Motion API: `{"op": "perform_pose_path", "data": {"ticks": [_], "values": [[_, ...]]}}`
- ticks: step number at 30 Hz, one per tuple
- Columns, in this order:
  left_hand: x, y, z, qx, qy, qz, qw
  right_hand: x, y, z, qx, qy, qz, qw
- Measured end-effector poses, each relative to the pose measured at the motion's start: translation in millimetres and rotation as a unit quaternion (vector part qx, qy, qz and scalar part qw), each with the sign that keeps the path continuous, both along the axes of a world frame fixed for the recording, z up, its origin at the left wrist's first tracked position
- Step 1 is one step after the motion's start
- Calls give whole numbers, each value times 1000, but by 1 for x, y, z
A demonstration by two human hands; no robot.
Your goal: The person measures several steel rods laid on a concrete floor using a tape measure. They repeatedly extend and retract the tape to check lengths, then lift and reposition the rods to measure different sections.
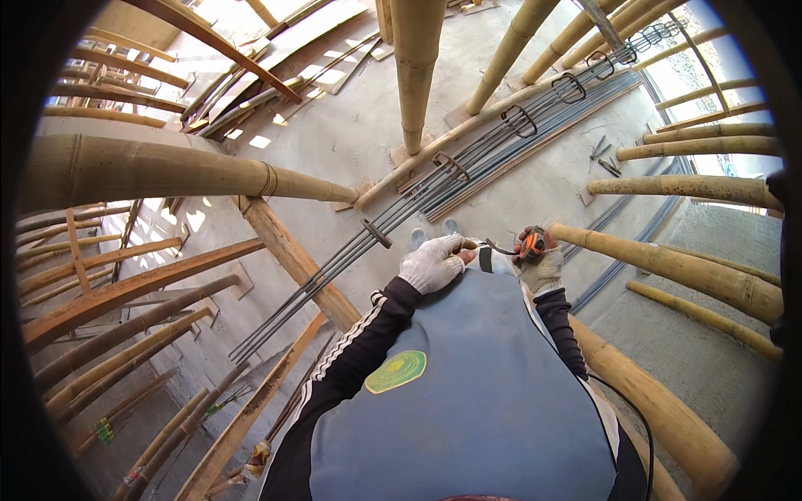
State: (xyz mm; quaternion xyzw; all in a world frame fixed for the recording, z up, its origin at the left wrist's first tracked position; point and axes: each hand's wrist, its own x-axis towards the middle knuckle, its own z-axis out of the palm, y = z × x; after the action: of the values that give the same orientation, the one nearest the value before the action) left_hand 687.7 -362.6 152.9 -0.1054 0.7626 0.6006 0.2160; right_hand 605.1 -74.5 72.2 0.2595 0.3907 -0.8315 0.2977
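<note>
My right hand point(547, 272), in a white knit glove with bare fingertips, holds an orange and black tape measure point(532, 245) in front of my body. A short dark strip curves out from the tape measure toward my left hand point(433, 264). That hand wears a similar glove, its fingers drawn together just left of the strip. Whether the fingers grip the strip's end or some other small thing is hidden. Ahead of both hands, long steel rebars point(393, 219) with square stirrups point(452, 167) around them stretch diagonally, raised on a bamboo pole and a wooden beam.
Upright bamboo poles point(415, 71) stand all around, several close on the right point(668, 271). A wooden beam point(296, 259) lies to the left under the rebars. Pliers-like tools point(610, 167) rest on the concrete floor point(551, 179) ahead right. Timber planks point(276, 63) lie far left.
</note>
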Motion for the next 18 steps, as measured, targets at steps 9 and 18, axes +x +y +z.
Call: {"op": "perform_pose_path", "data": {"ticks": [9,18], "values": [[-2,-8,-42,406,-135,133,894,-1,-96,104,251,298,329,860],[16,-15,-35,586,-248,222,739,-68,-165,156,459,533,391,593]]}}
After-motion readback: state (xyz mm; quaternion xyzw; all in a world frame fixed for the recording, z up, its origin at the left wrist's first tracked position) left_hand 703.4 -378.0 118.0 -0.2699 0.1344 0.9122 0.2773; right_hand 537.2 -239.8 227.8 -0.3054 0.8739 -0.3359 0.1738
